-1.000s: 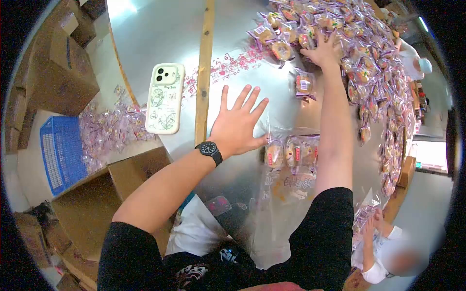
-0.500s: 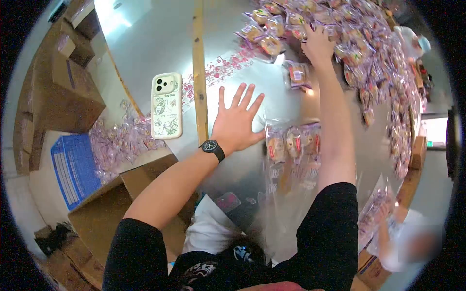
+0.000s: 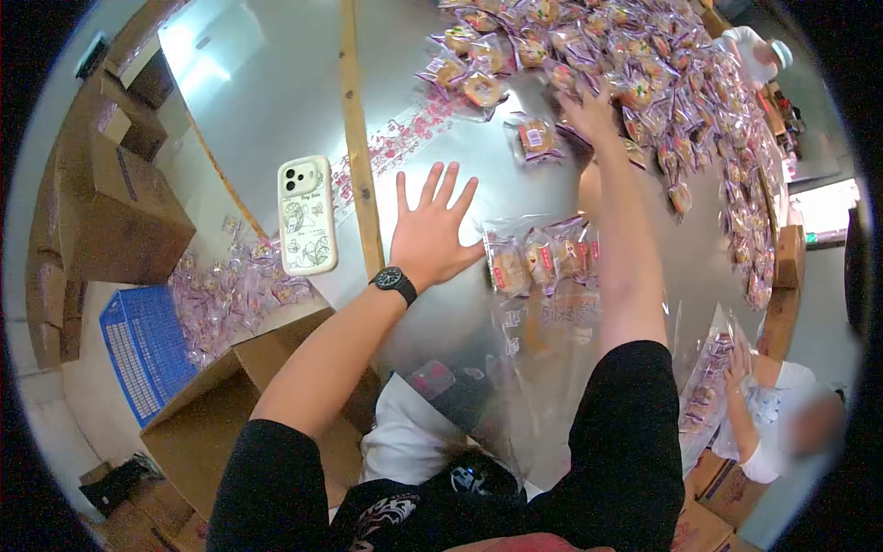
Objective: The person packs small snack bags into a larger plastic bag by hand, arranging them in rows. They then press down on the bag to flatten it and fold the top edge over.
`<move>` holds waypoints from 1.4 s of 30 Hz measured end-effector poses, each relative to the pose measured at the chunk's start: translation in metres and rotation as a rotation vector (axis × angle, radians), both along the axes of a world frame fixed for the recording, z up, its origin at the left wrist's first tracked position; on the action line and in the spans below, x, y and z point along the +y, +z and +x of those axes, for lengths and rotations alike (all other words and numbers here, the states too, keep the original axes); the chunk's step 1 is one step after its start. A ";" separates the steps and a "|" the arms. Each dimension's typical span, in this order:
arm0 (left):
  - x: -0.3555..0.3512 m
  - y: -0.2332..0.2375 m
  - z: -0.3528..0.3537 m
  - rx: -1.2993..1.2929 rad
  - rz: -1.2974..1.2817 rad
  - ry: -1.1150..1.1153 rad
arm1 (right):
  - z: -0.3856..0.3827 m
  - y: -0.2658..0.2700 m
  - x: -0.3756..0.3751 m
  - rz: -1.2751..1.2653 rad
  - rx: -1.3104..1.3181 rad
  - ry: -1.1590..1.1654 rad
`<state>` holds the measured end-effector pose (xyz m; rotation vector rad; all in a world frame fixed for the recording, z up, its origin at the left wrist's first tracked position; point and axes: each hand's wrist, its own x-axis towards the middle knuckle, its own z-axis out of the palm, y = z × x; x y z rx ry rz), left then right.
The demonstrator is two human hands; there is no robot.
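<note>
My left hand (image 3: 430, 232) lies with fingers spread on the metal table (image 3: 432, 327), a black watch (image 3: 393, 281) at its wrist. Just right of its thumb is a clear plastic bag (image 3: 543, 368) with several wrapped snacks (image 3: 543, 258) in its upper end. My right hand (image 3: 591, 115) reaches to the near edge of a large pile of wrapped snacks (image 3: 644, 55); its fingers bend over a packet there, and whether they grip it is unclear. A single wrapped snack (image 3: 535, 136) lies left of that hand.
A phone (image 3: 307, 216) lies left of a wooden strip (image 3: 357, 138). Further left are a blue basket (image 3: 143, 354), small packets (image 3: 225, 294) and cardboard boxes (image 3: 129, 207). At lower right, a co-worker's hand (image 3: 738, 363) touches a filled bag (image 3: 706, 391).
The view has shifted a little. My right hand has moved slightly toward me at the pile's edge, its fingers lower over the packets. My left hand remains spread beside the bag.
</note>
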<state>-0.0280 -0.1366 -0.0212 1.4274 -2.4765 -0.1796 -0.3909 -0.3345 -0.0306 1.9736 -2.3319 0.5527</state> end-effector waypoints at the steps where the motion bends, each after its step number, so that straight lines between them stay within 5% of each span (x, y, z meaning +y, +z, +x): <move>1: 0.001 0.000 0.000 -0.009 0.008 -0.004 | 0.013 0.006 0.009 -0.011 0.022 0.000; 7: 0.000 0.004 -0.001 -0.035 0.005 -0.004 | 0.058 0.026 0.027 -0.097 0.298 0.167; 14: 0.001 0.005 -0.003 -0.052 0.029 0.007 | 0.032 0.036 0.037 -0.221 0.210 0.168; 18: 0.003 0.010 -0.005 -0.057 0.036 0.012 | -0.006 0.072 0.074 -0.356 0.236 -0.016; 22: 0.005 0.013 -0.006 -0.057 0.030 0.023 | -0.034 0.078 0.131 -0.083 0.296 -0.160; 25: 0.005 0.013 -0.007 -0.069 0.022 0.026 | -0.048 0.029 0.126 -0.051 0.269 -0.390; 32: 0.005 0.010 -0.005 -0.041 0.012 0.027 | -0.027 0.046 0.116 0.135 0.069 -0.418; 42: 0.003 0.003 -0.002 -0.034 -0.004 0.019 | -0.017 0.098 0.130 0.256 0.148 -0.038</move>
